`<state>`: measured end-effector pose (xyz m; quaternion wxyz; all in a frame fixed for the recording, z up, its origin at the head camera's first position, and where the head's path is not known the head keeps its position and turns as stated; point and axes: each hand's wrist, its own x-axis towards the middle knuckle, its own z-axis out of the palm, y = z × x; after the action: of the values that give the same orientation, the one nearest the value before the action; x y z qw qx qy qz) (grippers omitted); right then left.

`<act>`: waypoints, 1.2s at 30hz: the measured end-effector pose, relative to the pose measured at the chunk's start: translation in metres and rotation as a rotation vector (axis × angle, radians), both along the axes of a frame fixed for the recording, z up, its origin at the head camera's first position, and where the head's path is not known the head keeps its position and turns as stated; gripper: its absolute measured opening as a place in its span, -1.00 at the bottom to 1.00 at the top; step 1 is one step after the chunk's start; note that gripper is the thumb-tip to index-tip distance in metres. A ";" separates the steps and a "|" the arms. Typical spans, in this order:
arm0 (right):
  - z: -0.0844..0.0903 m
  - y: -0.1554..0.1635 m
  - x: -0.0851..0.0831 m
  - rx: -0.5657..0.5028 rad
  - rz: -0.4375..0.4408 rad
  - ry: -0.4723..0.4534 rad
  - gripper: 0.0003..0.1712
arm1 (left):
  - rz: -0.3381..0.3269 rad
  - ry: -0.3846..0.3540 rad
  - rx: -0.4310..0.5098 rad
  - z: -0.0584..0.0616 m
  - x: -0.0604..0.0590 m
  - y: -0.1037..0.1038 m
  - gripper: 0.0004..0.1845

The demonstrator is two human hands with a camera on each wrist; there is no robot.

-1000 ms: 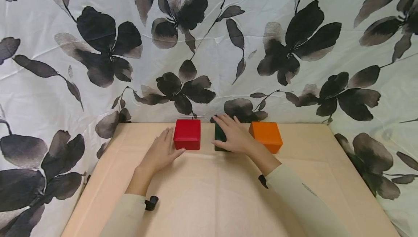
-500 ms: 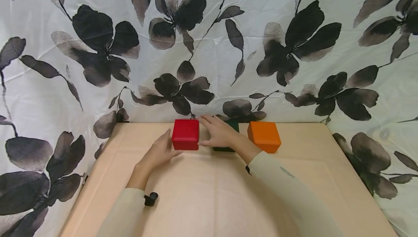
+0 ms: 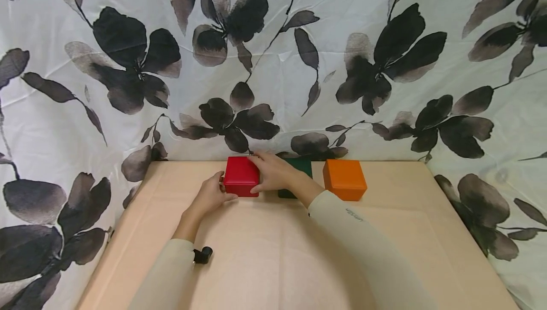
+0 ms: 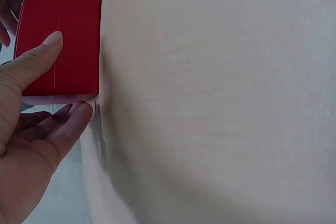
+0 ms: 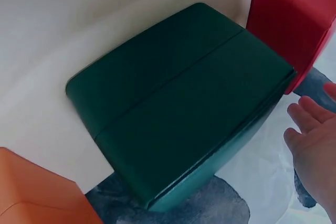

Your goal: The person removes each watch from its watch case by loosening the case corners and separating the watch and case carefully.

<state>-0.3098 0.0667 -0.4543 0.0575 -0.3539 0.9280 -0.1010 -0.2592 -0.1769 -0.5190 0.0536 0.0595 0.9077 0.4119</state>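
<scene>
A floral curtain (image 3: 107, 87) with dark leaves on pale cloth filled the upper part of the head view and ran down both sides of the frame. Below it lay the beige worktop (image 3: 273, 253), taking up the lower middle.

At the lower left of centre, a cream sleeve led up to the left hand (image 3: 208, 197), with a small black wrist mount (image 3: 202, 255) beside the forearm. That hand lay against the left and near sides of the red box (image 3: 241, 183), which sat just left of centre at the back edge of the worktop. In the left wrist view the thumb (image 4: 32, 62) pressed on the box's face while the fingers (image 4: 63, 129) curled under its near edge, so the hand gripped the box.

The right hand (image 3: 273, 173) reached in from the lower right and rested on the right side of the red box, its fingers laid over the top right corner and its thumb on the front face; it held the box from that side. The two hands were apart, with the box between them.

Just to the right, partly hidden behind the right wrist, stood the green box (image 3: 299, 170), close beside the red one. Further right, standing apart, was the orange box (image 3: 344, 179).
</scene>
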 end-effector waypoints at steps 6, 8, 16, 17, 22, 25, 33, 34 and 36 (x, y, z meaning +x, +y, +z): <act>-0.005 -0.005 -0.003 0.031 -0.027 -0.002 0.21 | 0.016 -0.014 0.026 -0.005 -0.005 0.001 -0.11; -0.006 -0.007 -0.002 0.054 -0.038 -0.005 0.20 | 0.018 -0.006 0.022 -0.007 -0.005 0.001 -0.16; -0.012 -0.012 0.004 0.077 -0.065 -0.018 0.13 | 0.057 -0.013 0.022 -0.010 -0.002 0.001 -0.31; -0.013 -0.012 0.004 0.076 -0.069 -0.018 0.12 | 0.058 -0.015 0.027 -0.010 -0.002 0.001 -0.31; -0.015 -0.014 0.007 0.068 -0.095 -0.023 0.16 | 0.055 -0.014 0.036 -0.010 0.000 0.000 -0.32; -0.016 -0.015 0.008 0.082 -0.103 -0.014 0.19 | 0.050 -0.014 0.031 -0.011 0.000 -0.001 -0.33; -0.015 -0.022 0.014 0.121 -0.115 -0.001 0.21 | 0.045 -0.001 0.031 -0.012 0.002 -0.004 -0.32; -0.015 -0.022 0.015 0.122 -0.119 -0.004 0.21 | 0.046 0.000 0.033 -0.013 0.002 -0.005 -0.32; -0.014 -0.024 0.016 0.126 -0.128 -0.007 0.20 | 0.041 0.005 0.035 -0.014 0.003 -0.005 -0.33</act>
<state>-0.2934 0.0429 -0.4688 0.0764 -0.2889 0.9531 -0.0469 -0.2559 -0.1823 -0.5327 0.0418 0.0426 0.9016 0.4284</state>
